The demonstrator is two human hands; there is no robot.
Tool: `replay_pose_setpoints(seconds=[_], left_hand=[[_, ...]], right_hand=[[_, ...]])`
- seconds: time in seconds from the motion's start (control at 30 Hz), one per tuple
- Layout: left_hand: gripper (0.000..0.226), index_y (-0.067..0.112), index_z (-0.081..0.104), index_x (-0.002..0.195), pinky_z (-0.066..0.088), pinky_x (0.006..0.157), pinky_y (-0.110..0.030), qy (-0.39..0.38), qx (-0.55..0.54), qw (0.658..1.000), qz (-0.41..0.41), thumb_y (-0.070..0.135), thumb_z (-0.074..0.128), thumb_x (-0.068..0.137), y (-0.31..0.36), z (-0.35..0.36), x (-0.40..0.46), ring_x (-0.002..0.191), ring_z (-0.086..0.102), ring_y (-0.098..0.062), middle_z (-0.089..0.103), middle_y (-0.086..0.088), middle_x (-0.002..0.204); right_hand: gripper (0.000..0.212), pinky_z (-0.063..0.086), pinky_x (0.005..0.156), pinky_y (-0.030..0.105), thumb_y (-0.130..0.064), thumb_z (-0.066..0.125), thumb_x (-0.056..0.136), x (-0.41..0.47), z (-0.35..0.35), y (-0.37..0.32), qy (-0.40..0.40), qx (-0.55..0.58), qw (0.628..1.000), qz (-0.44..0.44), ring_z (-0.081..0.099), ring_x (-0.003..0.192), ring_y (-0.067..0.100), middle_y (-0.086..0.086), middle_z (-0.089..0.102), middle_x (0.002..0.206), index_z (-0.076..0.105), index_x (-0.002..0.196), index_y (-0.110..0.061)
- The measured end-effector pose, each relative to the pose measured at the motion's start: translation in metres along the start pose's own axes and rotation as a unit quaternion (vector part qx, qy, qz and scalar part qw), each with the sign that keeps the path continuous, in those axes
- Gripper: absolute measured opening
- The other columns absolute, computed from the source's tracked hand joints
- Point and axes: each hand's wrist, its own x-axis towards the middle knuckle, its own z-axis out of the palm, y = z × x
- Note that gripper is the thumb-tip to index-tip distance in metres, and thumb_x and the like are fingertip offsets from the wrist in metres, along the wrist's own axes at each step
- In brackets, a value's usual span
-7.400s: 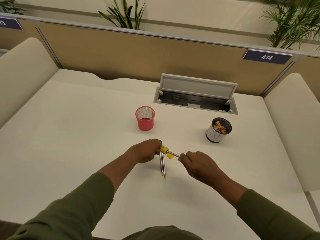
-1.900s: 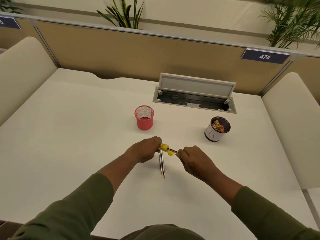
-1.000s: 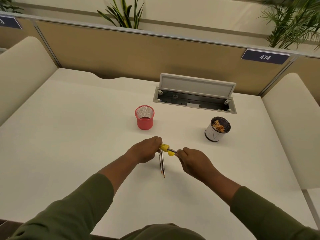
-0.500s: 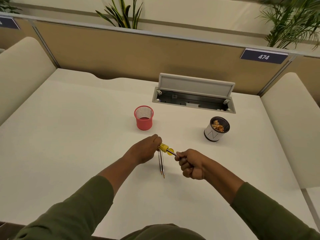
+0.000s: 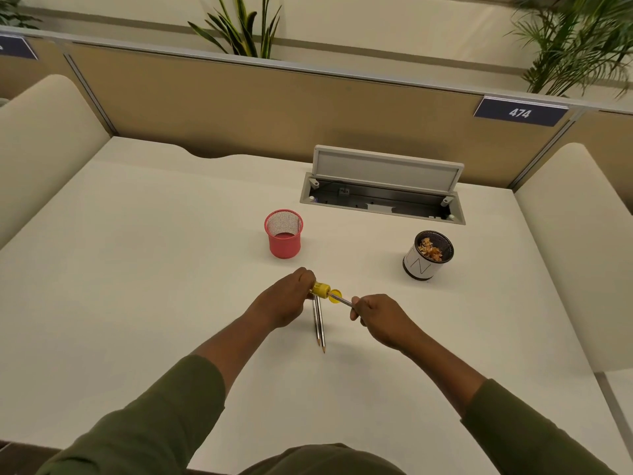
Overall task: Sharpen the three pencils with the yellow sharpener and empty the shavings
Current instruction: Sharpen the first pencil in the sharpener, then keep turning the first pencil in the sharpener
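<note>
My left hand (image 5: 286, 299) grips the yellow sharpener (image 5: 321, 290) just above the white desk (image 5: 137, 286). A yellow cap (image 5: 335, 296) sits at the sharpener's mouth. A silver pencil (image 5: 342, 300) is pushed into it, and my right hand (image 5: 378, 318) pinches the pencil's free end. Two more pencils (image 5: 319, 325) lie side by side on the desk under my hands, their sharp tips pointing toward me. A black and white cup (image 5: 426, 257) holding shavings stands to the right.
A red mesh pencil cup (image 5: 284, 233) stands behind my left hand. An open cable hatch (image 5: 383, 193) lies at the back of the desk. Padded dividers flank both sides, and a beige partition closes the far edge.
My right hand has turned at the wrist, from knuckles curled under half a second ago back to knuckles up, twisting the pencil in the sharpener. My left hand and the lying pencils stayed put.
</note>
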Motion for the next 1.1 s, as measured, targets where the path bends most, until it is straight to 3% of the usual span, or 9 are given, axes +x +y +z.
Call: replay_pose_setpoints(seconds=[0.13, 0.37, 0.63, 0.8, 1.0, 1.1], left_hand=[[0.013, 0.010, 0.048, 0.100, 0.052, 0.076, -0.044, 0.001, -0.019, 1.000, -0.011, -0.001, 0.043, 0.093, -0.001, 0.002, -0.002, 0.090, 0.064, -0.018, 0.053, -0.007, 0.101], [0.006, 0.011, 0.045, 0.094, 0.048, 0.074, -0.051, 0.032, -0.064, 0.996, -0.060, 0.006, 0.048, 0.094, -0.001, 0.006, -0.005, 0.082, 0.060, -0.031, 0.051, -0.007, 0.093], [0.010, 0.013, 0.043, 0.090, 0.046, 0.073, -0.043, 0.047, -0.099, 0.988, -0.111, 0.011, 0.052, 0.094, -0.004, 0.014, -0.009, 0.079, 0.052, -0.029, 0.053, -0.008, 0.089], [0.015, 0.017, 0.041, 0.088, 0.045, 0.073, -0.042, 0.039, -0.106, 0.987, -0.115, 0.011, 0.052, 0.094, -0.002, 0.016, -0.013, 0.077, 0.050, -0.026, 0.053, -0.006, 0.087], [0.015, 0.019, 0.041, 0.088, 0.038, 0.067, -0.030, 0.027, -0.104, 0.989, -0.102, 0.010, 0.051, 0.095, -0.001, 0.016, -0.014, 0.073, 0.049, -0.015, 0.052, -0.001, 0.088], [0.013, 0.018, 0.041, 0.089, 0.047, 0.073, -0.035, 0.017, -0.105, 0.989, -0.098, 0.010, 0.049, 0.096, 0.000, 0.016, -0.014, 0.080, 0.057, -0.017, 0.056, -0.005, 0.092]], right_hand=[[0.044, 0.035, 0.058, 0.030, -0.033, 0.038, 0.101, 0.000, 0.003, 0.011, 0.016, -0.016, 0.999, -0.034, 0.047, 0.058, 0.014, 0.003, 0.054, 0.065, 0.066, 0.070, -0.022], [0.034, 0.038, 0.061, 0.031, -0.029, 0.042, 0.099, -0.006, 0.009, 0.034, 0.043, 0.047, 0.997, -0.052, 0.047, 0.062, 0.014, 0.000, 0.054, 0.067, 0.065, 0.074, -0.029], [0.010, 0.039, 0.059, 0.012, -0.027, 0.060, 0.091, -0.013, 0.015, 0.054, 0.105, 0.104, 0.989, -0.031, 0.053, 0.063, 0.000, -0.010, 0.062, 0.071, 0.065, 0.083, -0.028], [0.004, 0.040, 0.060, 0.013, -0.026, 0.066, 0.086, -0.013, 0.020, 0.059, 0.134, 0.121, 0.984, -0.006, 0.054, 0.062, -0.002, -0.011, 0.064, 0.073, 0.066, 0.083, -0.024], [0.004, 0.043, 0.062, 0.016, -0.026, 0.068, 0.084, -0.015, 0.023, 0.057, 0.136, 0.124, 0.983, -0.014, 0.056, 0.062, 0.003, -0.011, 0.065, 0.071, 0.066, 0.081, -0.025], [0.004, 0.042, 0.059, 0.012, -0.027, 0.068, 0.084, -0.016, 0.025, 0.055, 0.136, 0.119, 0.983, -0.021, 0.055, 0.060, 0.000, -0.012, 0.065, 0.070, 0.065, 0.081, -0.026]])
